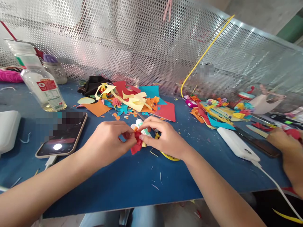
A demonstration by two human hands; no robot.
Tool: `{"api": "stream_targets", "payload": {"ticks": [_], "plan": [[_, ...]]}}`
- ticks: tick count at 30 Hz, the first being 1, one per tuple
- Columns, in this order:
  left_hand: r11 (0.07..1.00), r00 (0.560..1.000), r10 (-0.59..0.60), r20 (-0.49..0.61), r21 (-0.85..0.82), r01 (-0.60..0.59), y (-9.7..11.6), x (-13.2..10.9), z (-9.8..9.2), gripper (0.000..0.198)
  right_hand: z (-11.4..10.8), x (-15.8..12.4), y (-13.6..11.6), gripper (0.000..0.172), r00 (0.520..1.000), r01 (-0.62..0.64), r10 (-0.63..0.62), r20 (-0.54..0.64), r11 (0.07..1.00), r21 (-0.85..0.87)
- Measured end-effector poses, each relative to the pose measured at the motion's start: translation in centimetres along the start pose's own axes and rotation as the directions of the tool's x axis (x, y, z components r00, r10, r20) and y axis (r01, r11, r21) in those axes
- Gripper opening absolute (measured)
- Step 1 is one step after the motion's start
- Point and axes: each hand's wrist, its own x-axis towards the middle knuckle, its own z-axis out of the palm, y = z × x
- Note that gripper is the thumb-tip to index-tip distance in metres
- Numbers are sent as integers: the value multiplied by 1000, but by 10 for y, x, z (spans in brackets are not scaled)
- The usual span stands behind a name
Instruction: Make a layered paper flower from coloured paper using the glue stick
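Between my two hands is a small red paper flower (136, 144), partly hidden by the fingers. My left hand (107, 142) pinches it from the left, thumb against forefinger. From the right, the thumb and fingertips of my right hand (163, 136) close on its upper edge. Just behind the hands lies a white and green glue stick (139, 122), half covered by my right hand. Yellow-handled scissors (170, 157) show in part under my right wrist.
Coloured paper sheets and scraps (132, 101) are heaped behind the hands. At left are a bottle (48, 85) and a phone (67, 135). On the right lie more paper flowers (216, 102), a white power bank (238, 145) and another person's hand (279, 138). A perforated metal panel (146, 41) bounds the blue table (113, 189).
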Motion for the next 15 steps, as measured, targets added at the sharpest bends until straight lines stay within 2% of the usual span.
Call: {"api": "stream_targets", "payload": {"ticks": [6,11,15], "plan": [[999,999,-43,32,-22,44,3,2,-1,12,-3,0,3,9,1000,16,-15,17,1000,-5],[995,995,-43,85,-88,51,2,3,-4,14,-7,1,3,12,997,76,-76,20,997,19],[978,983,-84,161,-176,112,3,4,-8,15,-10,1,3,13,998,61,-61,21,998,27]]}}
